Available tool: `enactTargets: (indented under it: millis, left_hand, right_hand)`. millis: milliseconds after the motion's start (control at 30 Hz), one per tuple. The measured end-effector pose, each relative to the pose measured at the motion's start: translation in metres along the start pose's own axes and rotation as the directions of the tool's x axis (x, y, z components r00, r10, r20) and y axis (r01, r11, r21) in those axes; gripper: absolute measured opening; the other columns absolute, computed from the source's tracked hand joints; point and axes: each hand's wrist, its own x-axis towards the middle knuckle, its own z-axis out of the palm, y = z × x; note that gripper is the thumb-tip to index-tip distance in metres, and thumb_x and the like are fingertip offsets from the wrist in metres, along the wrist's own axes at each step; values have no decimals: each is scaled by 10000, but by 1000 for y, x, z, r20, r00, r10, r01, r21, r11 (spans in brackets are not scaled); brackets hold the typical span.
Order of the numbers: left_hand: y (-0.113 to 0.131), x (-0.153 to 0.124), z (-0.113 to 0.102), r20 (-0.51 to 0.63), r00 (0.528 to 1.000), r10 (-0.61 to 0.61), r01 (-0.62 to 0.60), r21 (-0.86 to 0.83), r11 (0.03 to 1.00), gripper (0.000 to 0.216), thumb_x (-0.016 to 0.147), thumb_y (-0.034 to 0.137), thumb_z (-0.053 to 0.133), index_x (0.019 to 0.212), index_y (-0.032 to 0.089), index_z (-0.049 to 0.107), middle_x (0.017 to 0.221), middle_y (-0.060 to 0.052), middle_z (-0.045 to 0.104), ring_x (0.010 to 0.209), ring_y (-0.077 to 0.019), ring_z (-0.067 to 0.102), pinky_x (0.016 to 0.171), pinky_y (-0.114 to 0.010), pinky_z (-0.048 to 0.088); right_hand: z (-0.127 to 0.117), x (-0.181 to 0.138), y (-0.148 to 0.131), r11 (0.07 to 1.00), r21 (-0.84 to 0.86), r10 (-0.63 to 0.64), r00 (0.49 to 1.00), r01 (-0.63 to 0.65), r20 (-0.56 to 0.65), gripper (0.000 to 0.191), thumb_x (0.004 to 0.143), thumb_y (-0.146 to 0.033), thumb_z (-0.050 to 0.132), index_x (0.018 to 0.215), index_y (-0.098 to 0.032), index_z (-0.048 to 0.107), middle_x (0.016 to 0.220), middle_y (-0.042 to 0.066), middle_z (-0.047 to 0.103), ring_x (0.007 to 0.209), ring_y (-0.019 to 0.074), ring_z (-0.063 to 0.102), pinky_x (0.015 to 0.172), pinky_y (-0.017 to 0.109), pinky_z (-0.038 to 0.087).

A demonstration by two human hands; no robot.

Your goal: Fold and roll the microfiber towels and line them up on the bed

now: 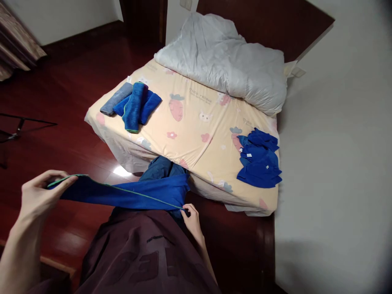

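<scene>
A: Where's the blue towel (128, 196) rn?
B: Up in front of the person's body, btwn L hand (45, 192) & R hand (191, 220). Green-trimmed edge runs hand to hand, pretty straight.

A: Room around it?
B: R end's just beside the near edge of the bed (196, 149); can't tell if touching. Off L, dark red floor (70, 147) spreads out to a thin black frame (21, 122), apart from L hand. White wall (330, 163) bounds the bed on the R.

A: What's along the bed's edges?
B: Folded towels (134, 108), blue & gray, nr the L edge, one laid across others. Blue cloths (260, 159) overlap nr the R edge. Printed sheet btwn the 2 lots. Gray quilt (226, 57) bunched at the far end, by the headboard (269, 24).

A: Hand pose?
B: L forearm comes up from lower L, hand turned inward, thumb & fingers pinching one end of the green edge. R forearm's partly hidden by the maroon shirt (143, 253), reaching fwd; its fingers pinch the other end.
</scene>
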Motion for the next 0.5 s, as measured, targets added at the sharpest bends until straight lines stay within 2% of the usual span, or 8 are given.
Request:
enactTargets:
  millis: [67,167,267,400,500]
  left_hand:
    - [-12,2,-6,62,998,-13,9,70,997,526,520,652,791,752,198,660,701,18,609,619,-108,491,492,-191,374]
    - [-31,7,-11,64,997,-39,29,147,989,648,544,795,715,792,210,590,693,33,555,582,-91,451,473,-176,355]
    - [-44,9,-8,54,995,-88,82,95,992,693,504,813,720,813,227,515,680,41,528,563,-93,450,460,-174,349]
    - [-56,10,-4,24,994,-110,110,27,994,583,540,638,752,930,239,583,837,-19,659,755,-174,634,549,-217,452]
    - [-69,9,-9,46,993,-107,106,10,994,475,611,519,717,1019,295,623,980,-28,719,956,-244,695,660,-298,548]
  right_hand:
    - [-3,-2,9,997,-1,75,997,-75,-25,142,932,-346,557,875,-244,638,849,37,686,778,208,651,733,304,514]
    - [-12,-5,20,985,-1,172,975,-174,-142,172,926,-395,543,822,-259,554,709,-15,594,603,170,547,608,270,455]
    - [-22,-7,25,978,24,206,962,-205,-181,198,904,-406,571,788,-257,511,664,-39,523,552,143,461,561,252,406]
    - [-32,-13,27,972,59,230,973,-229,-2,240,870,-457,661,797,-237,595,689,-15,574,613,158,527,595,258,441]
    - [-33,-23,31,986,52,153,979,-161,132,213,872,-440,669,856,-231,708,782,31,655,675,190,584,630,292,483]
